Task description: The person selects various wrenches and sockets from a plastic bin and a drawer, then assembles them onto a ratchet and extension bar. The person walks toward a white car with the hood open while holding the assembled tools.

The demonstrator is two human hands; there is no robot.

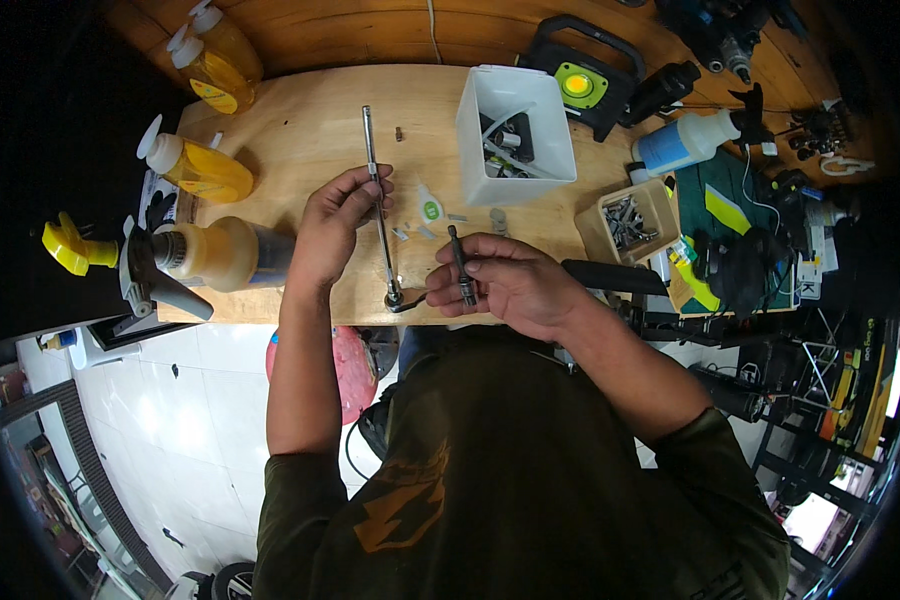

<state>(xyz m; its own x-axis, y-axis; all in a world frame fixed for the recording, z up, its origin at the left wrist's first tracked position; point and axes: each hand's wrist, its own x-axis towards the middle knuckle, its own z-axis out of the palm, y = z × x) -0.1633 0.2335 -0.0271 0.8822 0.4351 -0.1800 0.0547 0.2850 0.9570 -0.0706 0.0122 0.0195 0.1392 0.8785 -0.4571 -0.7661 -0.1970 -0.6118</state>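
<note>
While left fingers point(354, 208) hold one long metal bar point(385, 245), right fingers point(496, 271) hold one dark shaft point(458, 255).

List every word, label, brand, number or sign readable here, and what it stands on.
No wording is copied out here.
White box, right: dark lettering, partly legible.
Small white bottle: green label, too small to read.
Amber pump bottle: yellow label, too small to read.
Dark shirt: orange emblem; other lettering blurred.

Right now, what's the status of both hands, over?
Left hand gripping long metal bar. Right hand holding short dark rod. White box farther back, touching neither hand.
</note>
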